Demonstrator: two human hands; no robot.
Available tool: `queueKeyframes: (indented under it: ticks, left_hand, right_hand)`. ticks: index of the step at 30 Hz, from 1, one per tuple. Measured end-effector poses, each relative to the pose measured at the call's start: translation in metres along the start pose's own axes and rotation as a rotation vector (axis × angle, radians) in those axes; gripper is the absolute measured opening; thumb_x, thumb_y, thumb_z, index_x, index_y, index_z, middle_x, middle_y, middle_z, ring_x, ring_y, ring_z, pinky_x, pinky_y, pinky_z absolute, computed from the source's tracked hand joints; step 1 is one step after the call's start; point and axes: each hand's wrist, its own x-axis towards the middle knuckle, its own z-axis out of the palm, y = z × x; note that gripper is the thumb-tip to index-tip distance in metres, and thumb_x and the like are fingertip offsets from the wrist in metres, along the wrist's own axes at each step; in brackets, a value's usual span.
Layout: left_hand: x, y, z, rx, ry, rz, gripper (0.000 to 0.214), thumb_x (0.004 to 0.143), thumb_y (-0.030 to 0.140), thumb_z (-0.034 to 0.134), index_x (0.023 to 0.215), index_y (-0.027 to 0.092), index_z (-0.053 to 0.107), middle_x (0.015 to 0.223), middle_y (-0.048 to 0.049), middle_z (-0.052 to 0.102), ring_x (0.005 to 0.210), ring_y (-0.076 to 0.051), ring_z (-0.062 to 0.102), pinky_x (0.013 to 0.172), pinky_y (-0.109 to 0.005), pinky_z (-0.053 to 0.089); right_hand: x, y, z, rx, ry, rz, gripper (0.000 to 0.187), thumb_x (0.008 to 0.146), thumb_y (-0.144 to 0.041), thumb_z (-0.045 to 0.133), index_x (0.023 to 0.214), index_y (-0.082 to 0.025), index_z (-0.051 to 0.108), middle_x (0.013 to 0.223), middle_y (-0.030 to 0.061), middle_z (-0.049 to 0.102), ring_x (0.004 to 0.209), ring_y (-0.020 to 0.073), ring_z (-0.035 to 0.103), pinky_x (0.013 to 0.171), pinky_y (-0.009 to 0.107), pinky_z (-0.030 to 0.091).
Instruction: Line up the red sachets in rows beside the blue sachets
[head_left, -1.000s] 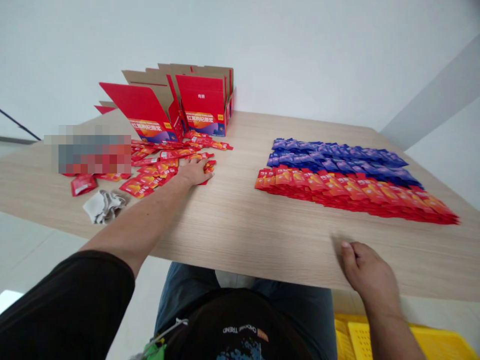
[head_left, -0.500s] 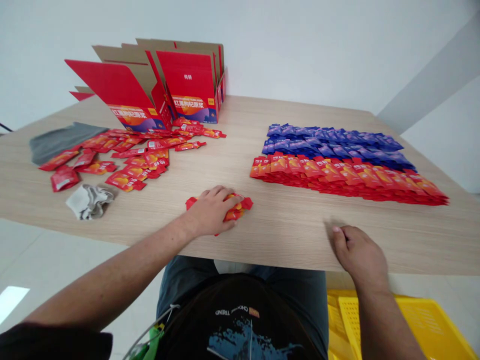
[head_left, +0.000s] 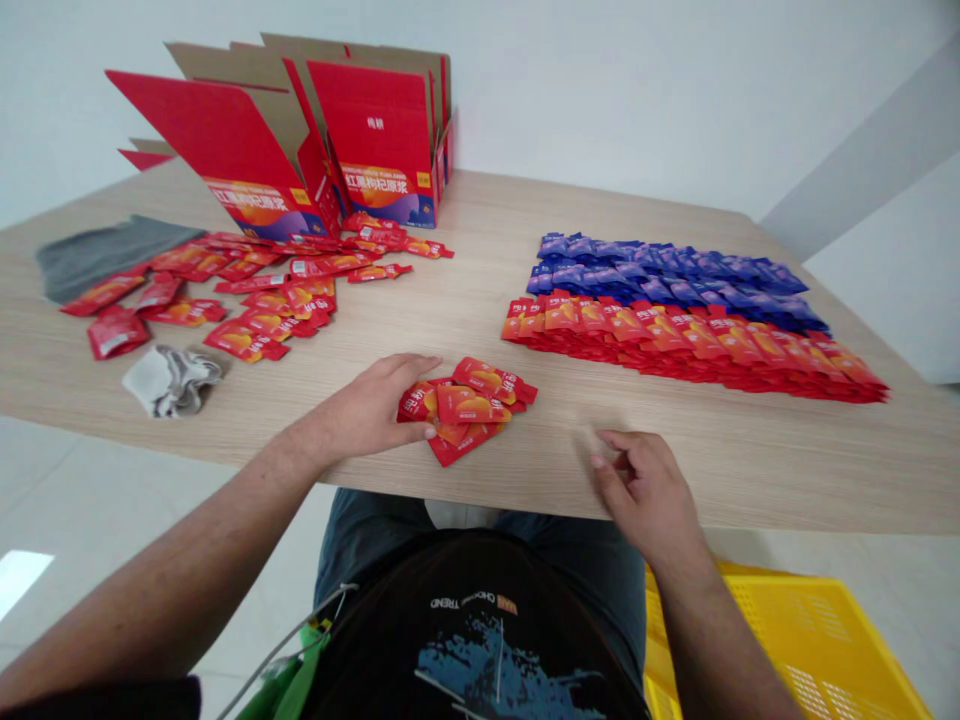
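Observation:
A small heap of red pouches lies on the table in front of me. My left hand rests at the heap's left edge, thumb and fingers spread apart and holding nothing. To the right of the heap, my right hand hovers near the table's front edge with its fingers loosely curled and apart; nothing shows in it. Beyond it, overlapping red pouches form a long row, with blue pouches in rows behind. Loose red pouches are scattered at the left.
Open red cartons stand at the back left. A grey cloth and a crumpled whitish cloth lie on the left of the table. Below its front edge, at the right, is a yellow basket.
My left hand has drawn back leftward off the heap, uncovering pouches now spread further right. My right hand has moved left toward them, its fingers loosening. The view has tilted slightly downward.

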Motion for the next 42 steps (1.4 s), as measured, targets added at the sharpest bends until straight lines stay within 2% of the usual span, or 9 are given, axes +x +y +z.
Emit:
queueKeyframes:
  ticks: [5,8,14,18,23,35,37,40,42]
  left_hand:
    - [-0.007,-0.012,0.008,-0.031,-0.04,-0.018,0.089,0.083,0.045,0.083,0.159,0.018,0.045,0.162,-0.0195,0.054,0.149,-0.038,0.053,0.126,-0.054,0.041]
    - [-0.008,-0.011,0.013,-0.043,-0.005,-0.019,0.082,0.085,0.042,0.081,0.157,0.019,0.049,0.159,-0.0185,0.057,0.145,-0.037,0.056,0.124,-0.054,0.045]
    - [-0.008,-0.013,0.017,-0.035,0.024,0.015,0.06,0.088,0.032,0.077,0.144,0.02,0.061,0.145,-0.0147,0.067,0.135,-0.034,0.063,0.119,-0.051,0.049]
    - [-0.008,-0.016,0.021,-0.003,0.036,0.009,0.054,0.089,0.025,0.071,0.142,0.02,0.063,0.144,-0.0135,0.068,0.135,-0.031,0.063,0.118,-0.049,0.05]
    - [-0.007,-0.02,0.025,0.046,0.057,0.015,0.044,0.09,0.024,0.068,0.134,0.022,0.068,0.138,-0.0119,0.071,0.133,-0.031,0.063,0.117,-0.049,0.051]
    - [-0.011,-0.038,0.006,0.08,0.04,-0.06,0.041,0.092,0.028,0.064,0.131,0.019,0.074,0.125,-0.0126,0.077,0.121,-0.032,0.069,0.113,-0.05,0.052]
    - [-0.013,-0.038,0.007,0.127,0.071,-0.046,0.041,0.093,0.029,0.062,0.13,0.018,0.074,0.129,-0.0153,0.074,0.125,-0.034,0.067,0.114,-0.052,0.052]
    - [-0.012,-0.03,0.011,0.182,0.121,0.019,0.046,0.094,0.025,0.06,0.138,0.019,0.07,0.149,-0.0171,0.064,0.141,-0.035,0.058,0.12,-0.054,0.048]
    - [-0.008,-0.023,0.013,0.187,0.093,0.084,0.052,0.091,0.019,0.061,0.143,0.021,0.067,0.153,-0.0153,0.062,0.143,-0.033,0.057,0.121,-0.051,0.048]
  right_hand:
    - [0.043,-0.043,0.034,0.036,-0.049,-0.157,0.048,0.102,-0.037,0.062,0.146,-0.018,0.064,0.131,0.0188,0.063,0.125,0.0351,0.058,0.11,0.057,0.05]
    - [0.062,-0.064,0.051,0.015,-0.097,-0.26,0.054,0.101,-0.037,0.064,0.151,-0.019,0.061,0.143,0.0201,0.06,0.134,0.0377,0.055,0.116,0.06,0.045]
    - [0.06,-0.092,0.073,-0.084,-0.305,-0.336,0.055,0.098,-0.035,0.069,0.151,-0.021,0.063,0.155,0.0184,0.058,0.137,0.0386,0.054,0.118,0.059,0.044]
    - [0.051,-0.089,0.076,-0.082,-0.321,-0.285,0.052,0.097,-0.03,0.07,0.147,-0.018,0.066,0.151,0.0177,0.063,0.138,0.0372,0.055,0.118,0.057,0.046]
    - [0.048,-0.075,0.071,-0.072,-0.294,-0.259,0.041,0.097,-0.027,0.067,0.137,-0.017,0.072,0.141,0.0161,0.07,0.133,0.0351,0.059,0.118,0.056,0.047]
    - [0.037,-0.064,0.061,-0.075,-0.282,-0.239,0.041,0.098,-0.027,0.066,0.137,-0.015,0.071,0.14,0.0177,0.07,0.135,0.0356,0.058,0.119,0.057,0.047]
    - [0.036,-0.06,0.059,-0.087,-0.274,-0.232,0.04,0.099,-0.027,0.067,0.135,-0.014,0.072,0.139,0.0179,0.07,0.135,0.0356,0.059,0.12,0.057,0.046]
    - [0.037,-0.054,0.055,-0.105,-0.262,-0.217,0.037,0.098,-0.026,0.067,0.132,-0.014,0.073,0.137,0.0177,0.071,0.132,0.0354,0.06,0.119,0.056,0.048]
    - [0.038,-0.051,0.054,-0.11,-0.262,-0.21,0.037,0.097,-0.025,0.067,0.132,-0.014,0.074,0.136,0.0178,0.071,0.132,0.0356,0.061,0.118,0.057,0.049]
